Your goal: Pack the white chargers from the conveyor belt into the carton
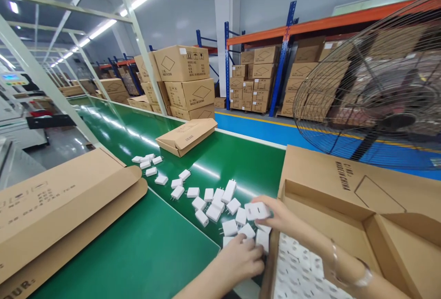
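Observation:
White plug chargers (215, 209) lie scattered and heaped on the green belt (255, 156). My right hand (272, 211) pinches one white charger (257, 211) between thumb and fingers, just above the heap at the belt's right end. Lower down, my left hand (241, 255) reaches over the nearest chargers with its fingers curled onto them; whether it grips one is hidden. Beside both hands, on the right, an open cardboard carton (344, 216) holds rows of white chargers (299, 267) packed upright, and my right forearm crosses over it.
A flat cardboard box (188, 136) rests on the belt farther back. At the left lies a large folded carton (69, 207). A wire-cage fan (379, 97) stands at the right behind the open carton. Stacked boxes (189, 78) and shelving stand beyond the belt.

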{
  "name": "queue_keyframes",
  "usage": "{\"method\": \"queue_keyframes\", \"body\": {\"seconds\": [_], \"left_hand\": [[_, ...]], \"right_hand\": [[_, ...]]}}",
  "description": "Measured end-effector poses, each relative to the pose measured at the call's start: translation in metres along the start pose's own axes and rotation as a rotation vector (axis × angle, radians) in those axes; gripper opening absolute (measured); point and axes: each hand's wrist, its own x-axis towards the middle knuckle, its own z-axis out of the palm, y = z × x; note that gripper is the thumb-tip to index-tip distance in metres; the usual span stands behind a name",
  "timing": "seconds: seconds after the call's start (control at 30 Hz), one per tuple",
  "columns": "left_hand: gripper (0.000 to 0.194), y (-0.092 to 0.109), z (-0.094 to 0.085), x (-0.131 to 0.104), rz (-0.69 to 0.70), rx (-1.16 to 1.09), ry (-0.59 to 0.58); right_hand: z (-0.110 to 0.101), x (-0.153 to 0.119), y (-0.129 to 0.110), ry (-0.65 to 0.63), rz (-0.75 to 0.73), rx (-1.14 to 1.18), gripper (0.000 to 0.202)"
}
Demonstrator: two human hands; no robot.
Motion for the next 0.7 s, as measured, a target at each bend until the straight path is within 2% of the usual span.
{"method": "queue_keyframes", "body": {"seconds": [0.07,0.13,0.2,0.3,0.4,0.5,0.57,0.7], "left_hand": [[0.005,0.001,-0.015,-0.001,-0.132,-0.209,0.088],[0.025,0.006,-0.030,-0.004,-0.317,-0.549,0.225],[0.038,0.013,-0.041,-0.005,-0.464,-0.882,0.364],[0.038,0.026,-0.044,-0.003,-0.522,-1.158,0.479],[0.034,0.038,-0.031,-0.003,-0.524,-1.200,0.579],[0.035,0.041,-0.014,-0.008,-0.543,-1.154,0.638],[0.036,0.041,-0.009,-0.011,-0.518,-1.144,0.613],[0.033,0.043,-0.012,-0.010,-0.482,-1.104,0.587]], "right_hand": [[-0.005,-0.026,0.001,0.015,-0.065,0.218,0.036],[-0.003,-0.052,0.000,0.030,-0.079,0.437,0.034],[0.004,-0.072,-0.005,0.035,-0.092,0.538,0.032],[0.019,-0.089,-0.018,0.095,-0.139,0.571,0.031],[0.031,-0.094,-0.030,0.202,-0.171,0.578,0.036],[0.034,-0.097,-0.035,0.242,-0.250,0.569,0.035],[0.031,-0.100,-0.035,0.205,-0.280,0.559,0.033],[0.023,-0.105,-0.032,0.114,-0.276,0.527,0.040]]}}
